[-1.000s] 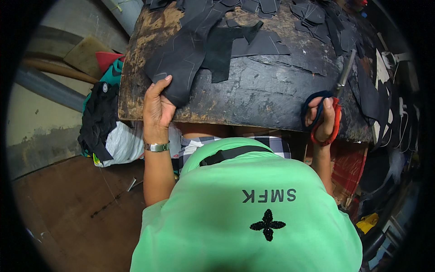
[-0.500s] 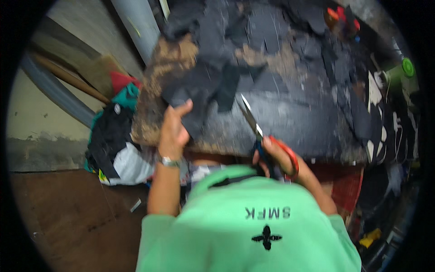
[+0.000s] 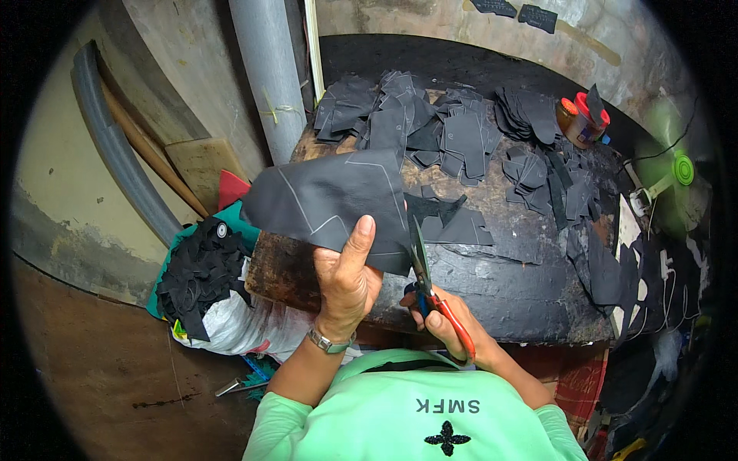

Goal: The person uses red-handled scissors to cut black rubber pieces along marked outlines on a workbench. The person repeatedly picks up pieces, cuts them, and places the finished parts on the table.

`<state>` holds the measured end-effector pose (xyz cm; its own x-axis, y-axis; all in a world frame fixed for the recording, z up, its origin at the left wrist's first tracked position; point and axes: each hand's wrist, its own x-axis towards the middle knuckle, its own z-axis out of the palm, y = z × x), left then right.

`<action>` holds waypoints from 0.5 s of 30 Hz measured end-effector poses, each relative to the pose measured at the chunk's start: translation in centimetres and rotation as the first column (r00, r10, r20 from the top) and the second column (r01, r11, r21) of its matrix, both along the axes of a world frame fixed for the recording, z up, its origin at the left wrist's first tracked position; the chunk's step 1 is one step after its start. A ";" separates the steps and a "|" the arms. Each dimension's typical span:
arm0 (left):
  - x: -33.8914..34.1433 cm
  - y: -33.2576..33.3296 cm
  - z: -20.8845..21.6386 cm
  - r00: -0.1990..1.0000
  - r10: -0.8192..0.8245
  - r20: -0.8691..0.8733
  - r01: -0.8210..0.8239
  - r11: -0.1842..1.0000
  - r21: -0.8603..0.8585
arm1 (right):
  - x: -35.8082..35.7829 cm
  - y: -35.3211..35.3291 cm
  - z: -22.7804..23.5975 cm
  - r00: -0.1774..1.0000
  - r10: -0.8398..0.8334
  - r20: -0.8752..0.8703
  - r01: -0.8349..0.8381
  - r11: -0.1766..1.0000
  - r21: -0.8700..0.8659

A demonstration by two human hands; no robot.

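1. Far left: a bag of black offcuts [image 3: 201, 280] sits on the floor below the bench edge, apart from both hands.
2. Left hand [image 3: 346, 280]: fingers closed on the lower edge of a black sheet [image 3: 330, 203], thumb pressed flat against its near face. The sheet is lifted clear of the workbench [image 3: 492, 296] and tilted toward the person. Pale marked lines run across it.
3. Right hand [image 3: 450, 323]: fingers closed through the red loops of the scissors [image 3: 427, 265]. Blades point up and away, their tips at the sheet's right edge, just beside the left thumb. Whether the blades are parted I cannot tell; they appear nearly together.
4. Judged step: cutting along a marked line is just starting, at the sheet's lower right corner. The next move calls for the blade set squarely on the line and the sheet held taut, with the thumb kept out of the cutting path.
5. Right of the hands: cut black pieces [image 3: 453, 142] lie heaped on the bench; an orange jar with a red lid [image 3: 580, 119] stands at the far right.
6. Versus half a second ago: the sheet then hung lower, close to the bench; it is now raised and spread. The scissors have moved closer to its edge.
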<state>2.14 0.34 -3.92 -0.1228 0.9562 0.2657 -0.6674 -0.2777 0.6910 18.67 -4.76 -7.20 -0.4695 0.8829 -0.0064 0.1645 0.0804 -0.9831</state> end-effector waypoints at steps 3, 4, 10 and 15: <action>0.1 -0.1 0.5 0.999 0.014 -0.034 -0.011 0.996 0.088 | -0.4 0.0 0.5 0.998 -0.019 -0.065 0.022 0.999 0.040; 0.2 -0.1 0.6 0.999 0.025 -0.048 -0.019 0.994 0.109 | -0.4 0.0 0.6 0.997 -0.024 -0.072 0.027 0.999 0.033; 0.6 -0.3 1.1 0.989 0.104 -0.103 -0.081 0.976 0.200 | -0.4 0.0 0.4 1.000 -0.024 -0.007 0.024 0.997 0.076; 0.6 -0.5 1.2 0.996 0.079 -0.049 -0.066 0.973 0.222 | -0.5 -0.7 0.2 0.990 -0.045 -0.132 0.051 0.998 0.040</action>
